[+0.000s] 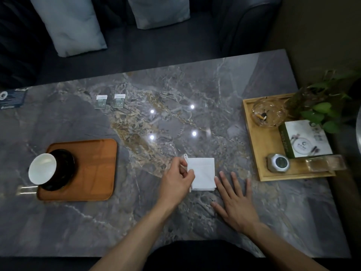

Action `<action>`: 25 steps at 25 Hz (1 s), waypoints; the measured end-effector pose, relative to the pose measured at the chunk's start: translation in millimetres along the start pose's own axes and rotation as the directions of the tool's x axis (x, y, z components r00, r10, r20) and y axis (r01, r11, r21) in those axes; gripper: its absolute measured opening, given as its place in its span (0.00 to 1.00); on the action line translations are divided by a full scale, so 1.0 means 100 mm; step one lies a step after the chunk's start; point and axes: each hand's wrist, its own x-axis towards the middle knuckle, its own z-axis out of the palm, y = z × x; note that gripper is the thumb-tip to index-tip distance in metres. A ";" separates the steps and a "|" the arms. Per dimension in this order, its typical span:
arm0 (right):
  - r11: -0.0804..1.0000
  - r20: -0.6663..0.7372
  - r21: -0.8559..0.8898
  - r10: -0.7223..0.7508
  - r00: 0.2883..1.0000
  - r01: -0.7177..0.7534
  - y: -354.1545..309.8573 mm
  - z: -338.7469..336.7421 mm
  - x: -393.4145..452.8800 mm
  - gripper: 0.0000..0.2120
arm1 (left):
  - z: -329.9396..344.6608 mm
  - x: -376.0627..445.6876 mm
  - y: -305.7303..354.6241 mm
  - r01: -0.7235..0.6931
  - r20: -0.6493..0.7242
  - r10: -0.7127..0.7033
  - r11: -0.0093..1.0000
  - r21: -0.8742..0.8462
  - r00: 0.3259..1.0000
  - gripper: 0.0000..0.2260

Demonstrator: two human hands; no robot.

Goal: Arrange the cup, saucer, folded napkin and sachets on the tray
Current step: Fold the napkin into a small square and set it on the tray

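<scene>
I see the folded napkin [202, 174] lying flat on the grey marble counter [136, 222], near the front edge and well right of the tray [97, 169]. It is a white square, several layers thick at its lower edge, with a small loop or tag poking out at its upper left corner, though the dim light makes that hard for me to judge. My left hand [178, 181] pinches the napkin's left edge, fingers [183, 163] curled onto it. My right hand [237, 202] lies flat on the counter with fingers spread and relaxed, the index tip touching the napkin's lower right corner. On the brown wooden tray's left side a white cup [42, 169] sits on a dark saucer [62, 171]. Two grey-and-white sachets [110, 101] lie side by side farther back on the counter.
</scene>
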 end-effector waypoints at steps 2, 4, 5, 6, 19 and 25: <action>1.000 0.013 0.006 0.001 1.000 -0.001 0.00 0.01 0.01 0.37 | 0.16 -0.01 0.11 0.000 0.002 0.000 0.998 0.056 1.000 0.09; 1.000 0.017 0.016 0.007 1.000 -0.007 0.01 0.01 0.02 0.37 | 0.31 -0.01 0.19 -0.007 0.018 0.005 0.992 0.124 1.000 0.11; 1.000 0.014 0.021 0.011 1.000 -0.011 0.01 0.01 0.02 0.36 | 0.38 -0.01 0.22 -0.014 0.024 0.011 0.987 0.162 1.000 0.12; 1.000 0.007 0.023 0.013 1.000 -0.013 0.00 0.01 0.01 0.36 | 0.44 0.00 0.23 -0.024 0.029 0.019 0.980 0.196 0.999 0.13; 0.999 -0.077 0.039 -0.030 0.997 0.034 0.00 -0.01 0.01 0.38 | 0.83 0.14 0.17 -0.066 0.121 0.019 0.917 0.392 0.992 0.13; 0.978 -0.098 0.206 -0.002 0.995 0.022 0.03 -0.11 -0.01 0.35 | 0.73 0.16 0.09 -0.070 0.285 -0.020 0.951 0.302 0.958 0.15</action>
